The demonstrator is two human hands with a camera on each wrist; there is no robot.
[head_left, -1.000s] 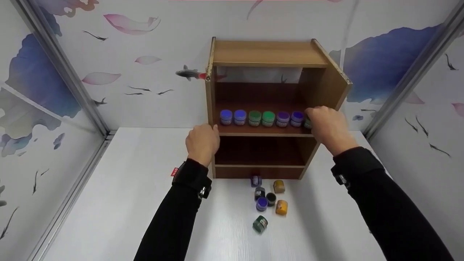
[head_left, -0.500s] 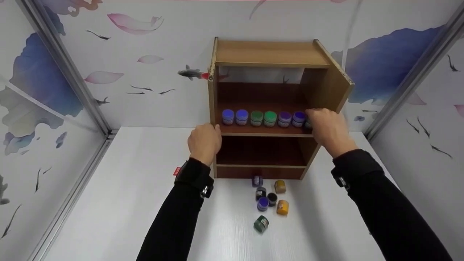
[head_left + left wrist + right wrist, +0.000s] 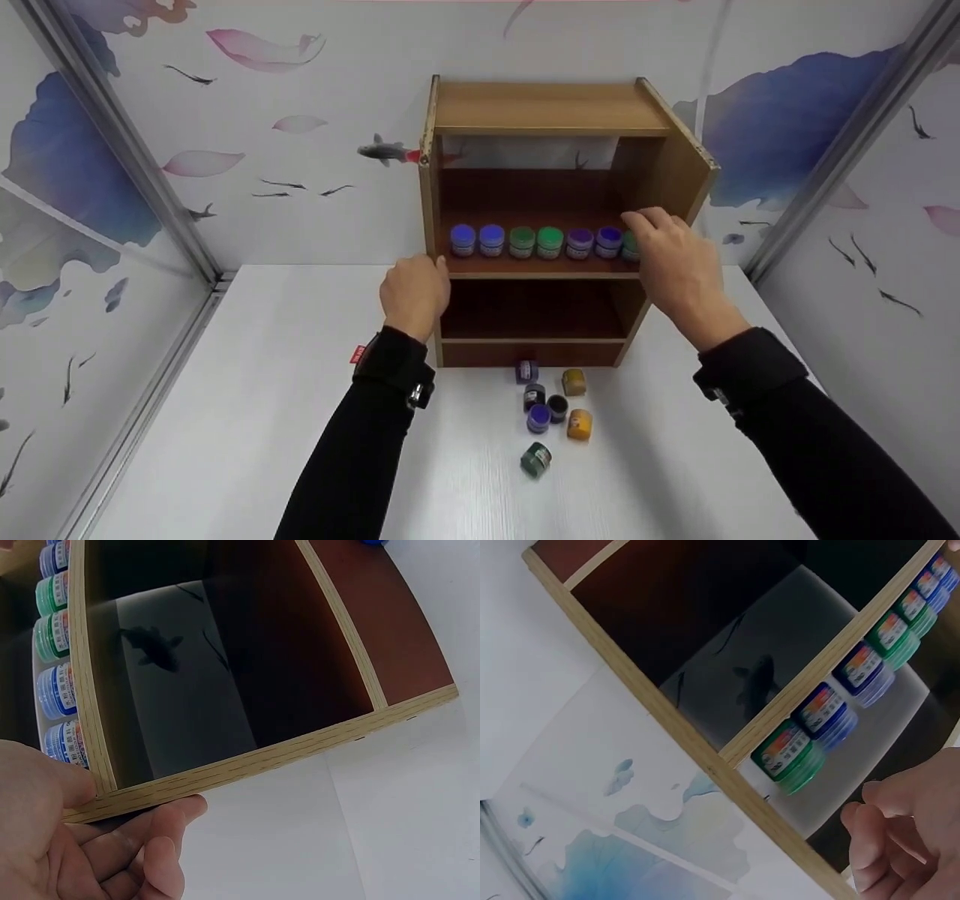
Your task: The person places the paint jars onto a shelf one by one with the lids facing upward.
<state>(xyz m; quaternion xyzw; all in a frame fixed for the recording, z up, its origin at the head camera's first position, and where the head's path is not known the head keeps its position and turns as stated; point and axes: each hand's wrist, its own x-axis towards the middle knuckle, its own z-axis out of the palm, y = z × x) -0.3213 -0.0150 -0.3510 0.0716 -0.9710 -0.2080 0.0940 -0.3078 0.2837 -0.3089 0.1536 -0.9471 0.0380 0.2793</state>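
My left hand (image 3: pixel 412 296) grips the left side panel of a wooden shelf unit (image 3: pixel 551 109); in the left wrist view its thumb lies inside the panel (image 3: pixel 247 759) and the fingers outside. On the middle shelf stands an upright row of small paint jars, blue, green and purple. The rightmost is a green paint jar (image 3: pixel 789 756), partly hidden by the right hand in the head view. Just above and in front of that jar is my right hand (image 3: pixel 679 274), fingers loosely bent and apart from it, holding nothing.
Several loose paint jars lie or stand on the white table in front of the unit, among them a yellow jar (image 3: pixel 580 424), a purple jar (image 3: pixel 538 418) and a dark green jar (image 3: pixel 536 460). Patterned white walls (image 3: pixel 292 195) enclose the table.
My right hand has let go of the green jar at the row's right end and risen slightly from it. The left hand keeps its grip on the panel. The head view has shifted a little.
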